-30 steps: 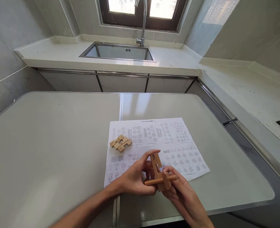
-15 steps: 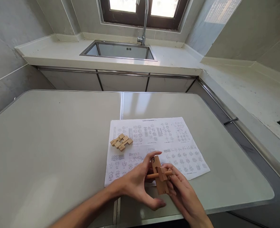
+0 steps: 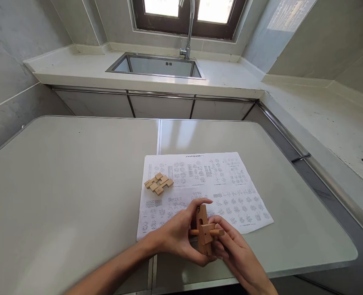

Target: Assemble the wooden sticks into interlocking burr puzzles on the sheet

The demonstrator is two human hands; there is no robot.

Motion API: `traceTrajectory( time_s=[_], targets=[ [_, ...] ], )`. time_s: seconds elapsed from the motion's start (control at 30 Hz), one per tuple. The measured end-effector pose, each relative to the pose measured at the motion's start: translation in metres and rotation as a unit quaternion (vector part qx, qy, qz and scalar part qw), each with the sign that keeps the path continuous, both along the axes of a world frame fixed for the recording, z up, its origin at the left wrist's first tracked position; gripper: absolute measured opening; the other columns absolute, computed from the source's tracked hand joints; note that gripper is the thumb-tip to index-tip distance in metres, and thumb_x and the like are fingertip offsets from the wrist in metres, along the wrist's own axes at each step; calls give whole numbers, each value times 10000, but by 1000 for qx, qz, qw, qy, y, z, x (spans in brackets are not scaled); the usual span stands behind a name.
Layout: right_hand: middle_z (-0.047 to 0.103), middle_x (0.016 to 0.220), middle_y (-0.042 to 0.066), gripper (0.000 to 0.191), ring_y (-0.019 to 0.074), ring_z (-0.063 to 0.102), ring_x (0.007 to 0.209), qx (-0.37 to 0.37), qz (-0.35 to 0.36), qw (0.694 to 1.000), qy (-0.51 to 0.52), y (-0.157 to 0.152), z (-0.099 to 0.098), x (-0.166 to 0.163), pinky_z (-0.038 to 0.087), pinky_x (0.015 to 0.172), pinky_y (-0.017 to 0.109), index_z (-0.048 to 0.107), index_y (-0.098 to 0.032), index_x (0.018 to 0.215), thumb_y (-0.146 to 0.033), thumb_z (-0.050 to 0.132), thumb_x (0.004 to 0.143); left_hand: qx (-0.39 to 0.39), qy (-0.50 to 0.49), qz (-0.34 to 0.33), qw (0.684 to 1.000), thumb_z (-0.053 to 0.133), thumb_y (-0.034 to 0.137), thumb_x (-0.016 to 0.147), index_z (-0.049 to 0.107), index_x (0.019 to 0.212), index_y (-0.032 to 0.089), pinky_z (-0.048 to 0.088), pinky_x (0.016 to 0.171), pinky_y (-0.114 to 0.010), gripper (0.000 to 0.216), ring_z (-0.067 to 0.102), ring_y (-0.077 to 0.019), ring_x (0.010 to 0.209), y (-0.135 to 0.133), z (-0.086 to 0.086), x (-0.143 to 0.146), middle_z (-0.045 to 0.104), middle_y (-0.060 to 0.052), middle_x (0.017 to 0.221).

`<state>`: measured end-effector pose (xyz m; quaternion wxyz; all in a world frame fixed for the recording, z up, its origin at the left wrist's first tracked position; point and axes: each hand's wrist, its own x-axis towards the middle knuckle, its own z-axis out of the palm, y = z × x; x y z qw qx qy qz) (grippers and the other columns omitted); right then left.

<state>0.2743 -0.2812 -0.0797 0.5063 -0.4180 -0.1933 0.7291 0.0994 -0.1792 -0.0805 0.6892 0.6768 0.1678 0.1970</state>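
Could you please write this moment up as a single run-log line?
left hand: grips wooden puzzle | right hand: grips it too | table: instruction sheet, small wooden block cluster on it

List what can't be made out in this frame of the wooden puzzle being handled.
- Wooden puzzle: its lower and back faces, head view, hidden by the left hand and right hand.
- Instruction sheet: diagrams too small to read; near edge covered by the hands.
- Tap: top cut off by the frame edge.
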Motion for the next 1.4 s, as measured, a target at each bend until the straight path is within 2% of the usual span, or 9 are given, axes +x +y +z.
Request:
traceTrajectory(
  time_s=[0.1, 0.27, 0.5, 0.7, 0.83, 0.97, 1.03, 1.2, 1.4],
  targets=[
    [319, 646, -82, 404, 89, 203, 569, 13, 26, 999, -17, 0, 1, 1, 200, 546, 249, 659, -234, 1106, -595, 744, 943, 15, 23, 6, 1000, 879, 207, 624, 284, 1500, 326, 538, 790, -283, 1066, 555, -143, 794, 0, -1, 0, 571, 55, 914],
    [479, 722, -53, 392, 88, 300, 596, 8, 44, 996, -83, 1, 3, 0, 220, 547, 235, 592, -245, 1097, -571, 751, 949, 84, 51, 32, 995, 920, 311, 603, 352, 1407, 288, 513, 779, -304, 985, 606, -167, 766, 0, -2, 0, 615, 63, 870],
    [564, 738, -43, 411, 85, 350, 570, 4, -19, 995, -99, -2, 0, -9, 259, 526, 221, 546, -260, 1111, -589, 735, 952, 153, 30, 82, 984, 945, 353, 532, 490, 1296, 260, 514, 785, -313, 894, 608, -196, 847, 3, 6, 1, 610, 1, 992],
    [519, 631, -61, 431, 94, 355, 527, 18, -40, 989, -142, -5, 0, -12, 284, 502, 229, 569, -251, 1086, -640, 700, 953, 140, 28, 57, 988, 977, 393, 554, 474, 1357, 280, 563, 782, -345, 954, 668, -223, 847, 1, 5, 1, 666, -25, 1017],
    [525, 602, -62, 452, 110, 394, 526, 3, -57, 984, -171, 0, 1, -4, 323, 527, 235, 589, -251, 1158, -644, 686, 956, 154, 22, 78, 985, 984, 408, 622, 335, 1549, 285, 570, 970, -427, 1138, 676, -296, 1099, 1, 1, 1, 642, -101, 1252],
    [512, 583, -56, 426, 140, 457, 596, 9, -120, 960, -252, 19, 1, 19, 399, 612, 253, 640, -227, 1169, -610, 661, 983, 205, 26, 141, 968, 972, 425, 686, 219, 1636, 295, 399, 1222, -559, 1219, 393, -395, 1492, 3, -5, 2, 374, -178, 1599],
    [565, 600, -43, 427, 147, 494, 615, 30, -148, 939, -310, 34, 0, 36, 420, 633, 263, 646, -219, 1110, -620, 675, 968, 203, 41, 163, 965, 940, 391, 738, 230, 1634, 311, 413, 1215, -559, 1146, 370, -384, 1506, 4, -7, 2, 334, -166, 1629],
    [708, 748, -7, 470, 138, 553, 583, 62, -220, 886, -403, 79, -9, 80, 448, 569, 266, 607, -226, 1080, -636, 749, 898, 202, 45, 167, 964, 810, 266, 853, 403, 1500, 294, 495, 1134, -499, 765, 477, -320, 1410, 4, -6, 1, 456, -141, 1532],
    [760, 811, 8, 460, 128, 605, 577, 73, -294, 884, -357, 121, -15, 109, 499, 560, 258, 563, -223, 1077, -533, 814, 849, 205, 37, 169, 963, 705, 172, 891, 506, 1368, 269, 527, 1064, -451, 526, 569, -270, 1265, 3, -3, 2, 563, -116, 1376]
  ],
)
